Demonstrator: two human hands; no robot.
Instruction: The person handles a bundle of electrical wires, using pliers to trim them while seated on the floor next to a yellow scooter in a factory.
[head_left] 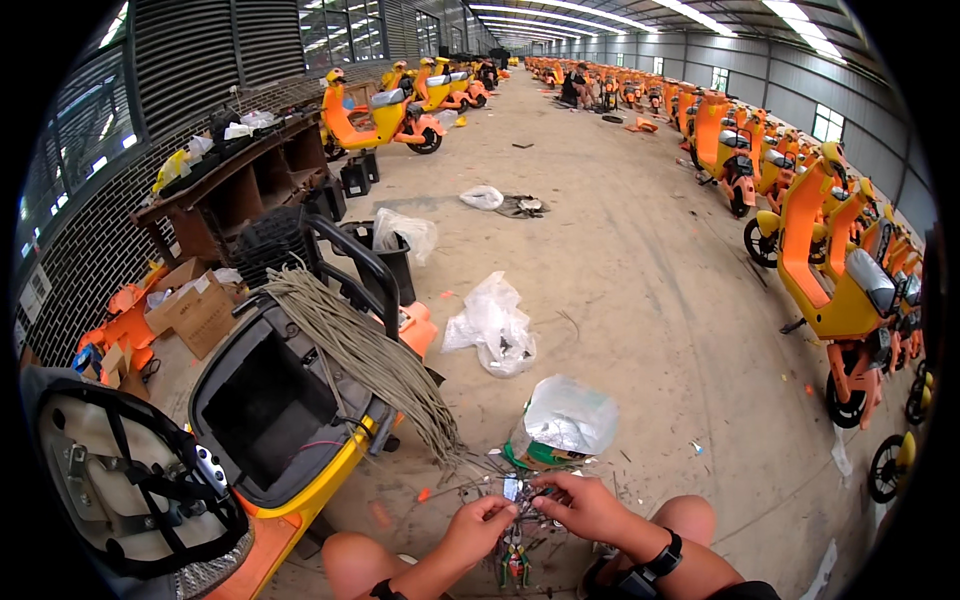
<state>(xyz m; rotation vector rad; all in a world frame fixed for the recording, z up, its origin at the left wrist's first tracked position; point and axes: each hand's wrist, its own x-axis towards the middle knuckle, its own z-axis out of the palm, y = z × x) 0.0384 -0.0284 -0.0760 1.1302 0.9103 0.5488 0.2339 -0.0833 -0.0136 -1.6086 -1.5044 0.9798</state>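
My left hand (480, 525) and my right hand (577, 503) are close together low in the middle of the view. On each, the thumb and fingers are pinched. What they hold is too small to make out. A small pale shiny piece (512, 487) shows just beyond the fingertips, among dark scraps. Below the hands are pliers (515, 568) with green and red handles. A green-and-white tub with a clear plastic bag (565, 415) stands just ahead. To the left, a bundle of grey-brown cables (365, 350) drapes over a yellow scooter's open storage box (270, 405).
The scooter's raised seat (140, 480) fills the lower left. A clear plastic bag (493, 325) lies on the floor ahead, near a black bin (385, 262). Cardboard boxes (195, 310) and a brown workbench (250, 175) stand left. Rows of orange-yellow scooters (830, 270) line the right.
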